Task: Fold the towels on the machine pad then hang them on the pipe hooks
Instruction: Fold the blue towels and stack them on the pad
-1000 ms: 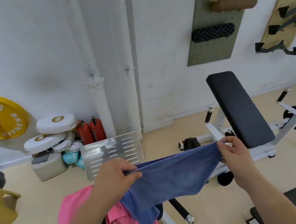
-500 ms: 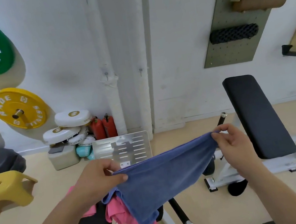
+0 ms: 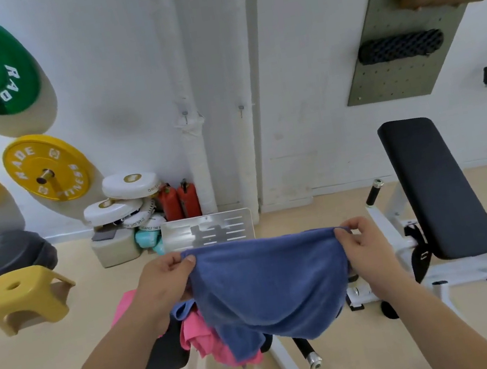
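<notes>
A blue towel [image 3: 271, 285] hangs spread between my two hands, above a black machine pad [image 3: 163, 353]. My left hand [image 3: 164, 279] pinches its upper left corner and my right hand [image 3: 363, 245] pinches the upper right corner. The towel's top edge is level and its lower part sags onto the pad. A pink towel [image 3: 205, 334] lies crumpled on the pad, mostly hidden under the blue one. Two white wrapped pipes [image 3: 195, 147] run up the wall ahead, with small hooks [image 3: 184, 115] on them.
A black padded bench [image 3: 434, 186] on a white frame stands to the right. A metal plate [image 3: 208, 229], red bottles [image 3: 179, 200] and white pads [image 3: 131, 186] sit at the wall's foot. A yellow stool [image 3: 20, 296] is at left; weight plates [image 3: 45, 169] hang on the wall.
Both hands have lifted the blue towel and spread it wider, so its top edge is now level. The view has tilted up and shifted left.
</notes>
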{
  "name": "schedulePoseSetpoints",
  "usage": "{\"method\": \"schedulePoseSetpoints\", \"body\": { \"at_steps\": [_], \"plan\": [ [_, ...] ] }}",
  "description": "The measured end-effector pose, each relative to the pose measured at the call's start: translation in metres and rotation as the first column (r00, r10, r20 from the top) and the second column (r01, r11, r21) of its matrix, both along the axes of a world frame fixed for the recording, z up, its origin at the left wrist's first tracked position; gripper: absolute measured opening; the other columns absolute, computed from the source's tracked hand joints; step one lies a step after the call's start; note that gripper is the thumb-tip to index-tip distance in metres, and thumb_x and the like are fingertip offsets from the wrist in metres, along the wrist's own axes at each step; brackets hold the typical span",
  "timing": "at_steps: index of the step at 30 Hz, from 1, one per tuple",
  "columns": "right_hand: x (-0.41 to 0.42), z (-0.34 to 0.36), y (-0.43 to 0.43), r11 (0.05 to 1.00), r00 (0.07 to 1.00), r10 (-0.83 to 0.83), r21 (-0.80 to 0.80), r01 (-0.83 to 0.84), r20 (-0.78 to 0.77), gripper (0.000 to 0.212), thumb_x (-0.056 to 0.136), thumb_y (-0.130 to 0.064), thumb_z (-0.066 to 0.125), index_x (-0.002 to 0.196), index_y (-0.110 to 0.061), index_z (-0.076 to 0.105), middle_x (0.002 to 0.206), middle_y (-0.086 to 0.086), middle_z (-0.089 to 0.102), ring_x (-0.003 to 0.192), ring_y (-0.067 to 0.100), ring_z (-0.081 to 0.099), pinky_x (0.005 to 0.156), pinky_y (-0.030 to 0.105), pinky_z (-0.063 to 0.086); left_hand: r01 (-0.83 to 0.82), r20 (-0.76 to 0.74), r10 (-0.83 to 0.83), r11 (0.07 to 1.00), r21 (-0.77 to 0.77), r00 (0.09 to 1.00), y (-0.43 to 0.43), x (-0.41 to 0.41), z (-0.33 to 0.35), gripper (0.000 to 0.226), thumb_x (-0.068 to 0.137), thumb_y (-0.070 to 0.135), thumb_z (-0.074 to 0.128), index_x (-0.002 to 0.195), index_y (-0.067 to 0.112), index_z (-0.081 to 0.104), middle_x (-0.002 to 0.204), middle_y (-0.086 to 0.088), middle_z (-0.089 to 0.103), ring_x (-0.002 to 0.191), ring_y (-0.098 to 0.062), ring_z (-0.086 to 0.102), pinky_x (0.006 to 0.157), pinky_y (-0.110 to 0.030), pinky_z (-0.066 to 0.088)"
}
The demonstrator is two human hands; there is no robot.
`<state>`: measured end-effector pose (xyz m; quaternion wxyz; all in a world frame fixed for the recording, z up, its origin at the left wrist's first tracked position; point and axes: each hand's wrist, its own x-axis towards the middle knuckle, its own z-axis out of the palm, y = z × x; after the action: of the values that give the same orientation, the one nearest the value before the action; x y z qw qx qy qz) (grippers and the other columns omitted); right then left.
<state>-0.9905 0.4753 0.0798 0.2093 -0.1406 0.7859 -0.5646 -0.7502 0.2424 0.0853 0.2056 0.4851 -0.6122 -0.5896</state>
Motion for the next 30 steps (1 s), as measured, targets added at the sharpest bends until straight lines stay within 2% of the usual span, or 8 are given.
{"method": "schedulePoseSetpoints", "body": {
  "at_steps": [4, 6, 10, 12, 15, 20, 24, 30],
  "plan": [
    [0.023, -0.001, 0.006, 0.992, 0.990, -0.044, -0.113, 0.060, 0.135, 0.009, 0.100, -0.017, 0.062, 0.101, -0.008, 0.061, 0.096, 0.018, 0.071, 0.085, 0.030, 0.069, 0.061, 0.036, 0.063, -0.030, -0.032, 0.034, 0.993, 0.114, 0.999, 0.023, -0.010, -0.001, 0.019, 0.099, 0.013, 0.063, 0.097, -0.005, 0.070, 0.087, -0.021, 0.072, 0.073, -0.031, 0.067, 0.059, -0.036, 0.061],
    [0.038, -0.002, 0.006, 0.983, 0.983, -0.053, -0.164, 0.083, 0.178, 0.011, 0.096, -0.013, 0.067, 0.098, -0.003, 0.064, 0.097, 0.022, 0.071, 0.083, 0.028, 0.069, 0.066, 0.038, 0.064, -0.028, -0.051, 0.033, 0.995, 0.099, 0.998, 0.040, -0.019, 0.001, 0.019, 0.098, 0.013, 0.064, 0.093, -0.005, 0.069, 0.084, -0.022, 0.068, 0.070, -0.029, 0.064, 0.055, -0.034, 0.060],
    [0.067, 0.002, -0.003, 0.977, 0.984, -0.021, -0.203, 0.058, 0.179, 0.006, 0.089, -0.011, 0.076, 0.093, -0.008, 0.073, 0.091, 0.014, 0.077, 0.089, 0.036, 0.074, 0.077, 0.046, 0.064, 0.108, -0.012, -0.110, 0.988, -0.111, 0.994, 0.079, -0.034, 0.006, 0.015, 0.097, 0.022, 0.068, 0.086, 0.016, 0.077, 0.085, -0.016, 0.076, 0.079, -0.032, 0.074, 0.075, -0.050, 0.064],
    [0.080, 0.003, -0.008, 0.974, 0.988, 0.020, -0.224, 0.016, 0.156, 0.003, 0.087, -0.011, 0.078, 0.088, -0.013, 0.076, 0.087, 0.010, 0.078, 0.087, 0.033, 0.074, 0.082, 0.053, 0.063, 0.213, -0.053, -0.224, 0.963, -0.166, 0.973, 0.100, -0.040, 0.007, 0.015, 0.098, 0.019, 0.066, 0.086, 0.015, 0.076, 0.086, -0.016, 0.074, 0.072, -0.020, 0.070, 0.077, -0.045, 0.061],
    [0.097, 0.008, -0.012, 0.967, 0.981, 0.092, -0.250, -0.046, 0.173, 0.008, 0.086, -0.010, 0.080, 0.081, -0.016, 0.078, 0.082, 0.009, 0.078, 0.078, 0.020, 0.073, 0.087, 0.053, 0.061, 0.312, -0.123, -0.341, 0.927, -0.207, 0.932, 0.124, -0.043, 0.011, 0.025, 0.100, 0.008, 0.060, 0.090, 0.019, 0.081, 0.086, -0.010, 0.078, 0.073, -0.011, 0.069, 0.071, -0.025, 0.056],
    [0.101, 0.009, -0.008, 0.968, 0.976, 0.096, -0.245, -0.046, 0.194, 0.011, 0.086, -0.005, 0.079, 0.078, -0.013, 0.079, 0.083, 0.015, 0.078, 0.090, 0.038, 0.074, 0.088, 0.057, 0.060, 0.318, -0.154, -0.354, 0.923, -0.218, 0.923, 0.127, -0.042, 0.002, 0.035, 0.102, 0.009, 0.060, 0.091, 0.034, 0.081, 0.089, -0.002, 0.080, 0.092, -0.025, 0.074, 0.085, -0.038, 0.058],
    [0.100, 0.008, -0.010, 0.975, 0.982, 0.099, -0.212, -0.064, 0.161, 0.012, 0.092, -0.009, 0.073, 0.082, -0.010, 0.079, 0.080, 0.012, 0.078, 0.086, 0.031, 0.076, 0.086, 0.053, 0.062, 0.381, -0.089, -0.419, 0.881, -0.279, 0.903, 0.126, -0.045, -0.004, 0.026, 0.101, 0.012, 0.060, 0.098, 0.028, 0.080, 0.090, 0.001, 0.079, 0.093, -0.023, 0.073, 0.084, -0.038, 0.059],
    [0.097, 0.018, -0.005, 0.951, 0.944, 0.254, -0.231, -0.204, 0.211, 0.024, 0.101, -0.015, 0.061, 0.088, -0.011, 0.081, 0.089, 0.015, 0.076, 0.089, 0.024, 0.076, 0.087, 0.042, 0.063, 0.338, -0.103, -0.369, 0.911, -0.238, 0.924, 0.115, -0.045, -0.006, 0.021, 0.097, 0.010, 0.068, 0.101, 0.026, 0.080, 0.089, 0.011, 0.080, 0.088, -0.001, 0.074, 0.077, -0.014, 0.055]
  ]
}}
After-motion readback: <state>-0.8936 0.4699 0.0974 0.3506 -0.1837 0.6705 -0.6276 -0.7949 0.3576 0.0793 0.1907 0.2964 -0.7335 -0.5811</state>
